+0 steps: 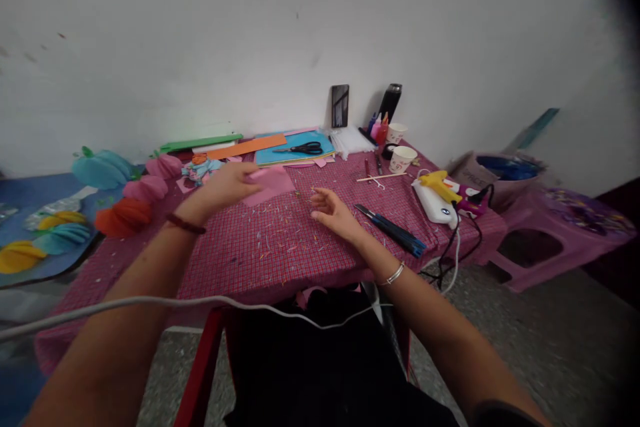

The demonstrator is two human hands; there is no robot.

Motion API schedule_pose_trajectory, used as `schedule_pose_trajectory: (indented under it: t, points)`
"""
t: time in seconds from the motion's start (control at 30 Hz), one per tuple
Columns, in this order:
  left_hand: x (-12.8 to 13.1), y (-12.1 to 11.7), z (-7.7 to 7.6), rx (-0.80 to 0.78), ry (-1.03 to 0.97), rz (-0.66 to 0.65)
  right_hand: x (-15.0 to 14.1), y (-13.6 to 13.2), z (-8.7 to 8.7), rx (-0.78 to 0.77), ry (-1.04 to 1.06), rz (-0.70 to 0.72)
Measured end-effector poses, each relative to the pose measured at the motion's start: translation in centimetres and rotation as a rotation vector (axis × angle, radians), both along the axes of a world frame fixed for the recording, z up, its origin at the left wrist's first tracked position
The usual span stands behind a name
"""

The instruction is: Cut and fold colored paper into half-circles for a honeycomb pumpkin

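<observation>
My left hand (227, 185) is at the left-middle of the table, its fingers and thumb closed on the left edge of a sheet of pink paper (274, 185). The sheet extends to the right, over or on the checked cloth. Over the cloth to the right of the paper is my right hand (336, 215), fingers loosely bent and apart, with nothing in it. A blue-handled craft knife (393, 228) lies just right of that hand. Tiny paper scraps (270, 233) are scattered between and below my hands.
Black scissors (305, 148) rest on blue paper (320, 140) at the back. Paper pumpkins (123, 217) stand at the left. On the right are a yellow glue gun (435, 181), a white power bank (434, 203) and paper cups (403, 160). A white cable (210, 302) crosses in front of me.
</observation>
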State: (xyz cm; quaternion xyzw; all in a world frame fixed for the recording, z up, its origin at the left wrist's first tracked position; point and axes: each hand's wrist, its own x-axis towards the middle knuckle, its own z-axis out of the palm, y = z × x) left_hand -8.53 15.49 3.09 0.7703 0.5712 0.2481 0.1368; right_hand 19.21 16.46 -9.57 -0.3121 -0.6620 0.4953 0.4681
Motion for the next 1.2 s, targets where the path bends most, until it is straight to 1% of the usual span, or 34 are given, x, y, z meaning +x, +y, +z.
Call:
schedule_pose_trajectory:
  t: [0.03, 0.07, 0.1, 0.17, 0.23, 0.27, 0.3, 0.33, 0.37, 0.43, 0.47, 0.5, 0.57, 0.6, 0.63, 0.7, 0.83, 0.9, 1.0, 1.1, 1.2]
  points:
    - [1.8, -0.3, -0.2, 0.015, 0.094, -0.119, 0.0, 0.2, 0.3, 0.005, 0.008, 0.015]
    - [3.4, -0.6, -0.5, 0.017, 0.17, -0.21, -0.1, 0.4, 0.7, 0.005, 0.01, 0.04]
    - [4.9, -1.0, -0.9, 0.017, 0.216, -0.254, -0.2, 0.6, 0.9, 0.0, 0.004, 0.07]
    - [7.0, -1.5, -1.5, 0.014, 0.289, -0.281, -0.6, 1.0, 1.3, -0.017, -0.021, 0.113]
    - [7.8, -1.6, -1.8, 0.024, 0.322, -0.267, -1.0, 1.5, 1.4, -0.032, -0.038, 0.103]
    - [7.7, -1.4, -2.0, 0.049, 0.293, -0.261, -1.1, 1.7, 1.4, -0.037, -0.039, 0.084]
    - [7.5, -1.2, -2.3, 0.086, 0.218, -0.256, -1.2, 2.0, 1.4, -0.042, -0.036, 0.064]
    - [7.2, -0.9, -2.8, 0.126, 0.096, -0.248, -1.2, 2.2, 1.3, -0.049, -0.033, 0.048]
    - [6.9, -0.6, -3.6, 0.161, -0.067, -0.227, -1.3, 2.3, 1.2, -0.057, -0.031, 0.036]
    - [6.4, -0.1, -5.9, 0.16, -0.436, -0.152, -1.2, 2.4, 1.0, -0.074, -0.034, 0.025]
    - [6.3, 0.1, -7.2, 0.108, -0.587, -0.096, -1.1, 2.4, 0.9, -0.081, -0.037, 0.021]
    - [6.4, 0.2, -8.7, 0.021, -0.692, -0.056, -1.1, 2.3, 0.9, -0.085, -0.038, 0.014]
    - [6.8, 0.1, -11.0, -0.093, -0.857, 0.02, -1.1, 2.1, 0.8, -0.09, -0.036, -0.001]
    - [7.2, -0.1, -11.8, -0.128, -0.906, 0.047, -1.1, 2.0, 0.8, -0.091, -0.032, -0.007]
    - [7.6, -0.3, -12.3, -0.141, -0.944, 0.073, -1.2, 1.9, 0.7, -0.093, -0.028, -0.012]
    - [8.5, -0.7, -12.3, -0.142, -0.985, 0.125, -1.5, 1.8, 0.6, -0.101, -0.02, -0.022]
    - [9.7, -1.1, -11.0, -0.143, -1.003, 0.201, -1.9, 1.8, 0.3, -0.132, -0.003, -0.047]
    - [9.8, -1.2, -10.4, -0.161, -1.013, 0.2, -1.9, 1.7, 0.3, -0.157, 0.02, -0.053]
    - [9.5, -1.6, -9.8, -0.193, -1.083, 0.181, -1.6, 1.2, 0.7, -0.2, 0.07, -0.027]
    - [8.8, -2.3, -9.0, -0.237, -1.18, 0.148, -1.2, 0.4, 1.5, -0.225, 0.118, 0.008]
    - [8.5, -3.1, -8.0, -0.265, -1.271, 0.129, -1.0, -0.4, 2.4, -0.223, 0.161, 0.001]
